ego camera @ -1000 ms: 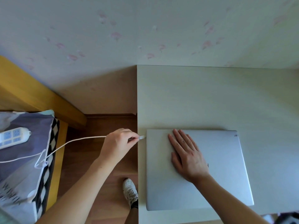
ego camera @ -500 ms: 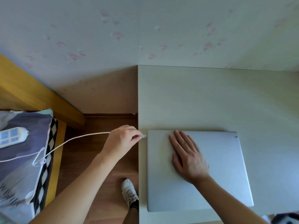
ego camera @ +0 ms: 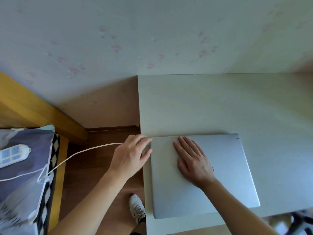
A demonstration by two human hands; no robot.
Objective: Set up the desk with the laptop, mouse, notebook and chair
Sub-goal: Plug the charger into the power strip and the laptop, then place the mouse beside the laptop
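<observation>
A closed silver laptop (ego camera: pixel 225 173) lies on the pale desk (ego camera: pixel 220 102), near its front left corner. My right hand (ego camera: pixel 193 160) rests flat on the lid, fingers spread. My left hand (ego camera: pixel 132 155) is at the laptop's left edge, pinching the end of a white charging cable (ego camera: pixel 81 152). The plug tip is hidden between my fingers and the laptop's side. The cable runs left to the bed. No mouse or notebook is in view.
A white power strip (ego camera: pixel 11 155) lies on a grey-purple pillow (ego camera: pixel 25 175) on the yellow-framed bed (ego camera: pixel 33 107) at left. Wooden floor and my white shoe (ego camera: pixel 136 207) show between bed and desk. Something dark with black bars (ego camera: pixel 299 217) shows at the bottom right.
My left hand has carried the cable plug rightward until it meets the laptop's left edge. My right hand has stayed flat on the lid.
</observation>
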